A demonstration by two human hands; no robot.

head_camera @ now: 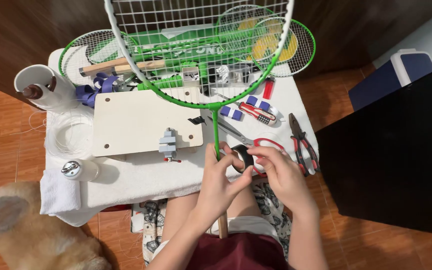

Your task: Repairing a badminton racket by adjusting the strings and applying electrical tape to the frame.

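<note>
A green and white badminton racket (215,107) stands upright between my knees, its strung head over the table and its wooden handle end (222,226) near my lap. My left hand (221,180) is wrapped around the shaft just below the table edge. My right hand (278,172) pinches a black roll of tape (244,156) against the shaft, and the fingers of both hands meet at the roll.
A white-clothed table (141,177) holds a wooden board with a small metal clamp (168,144), scissors with red handles (266,145), pliers (301,142), a screwdriver, more green rackets (276,45), a coil of string (68,135) and a white cup. A furry animal (21,230) lies at lower left; a black cabinet (396,150) stands to the right.
</note>
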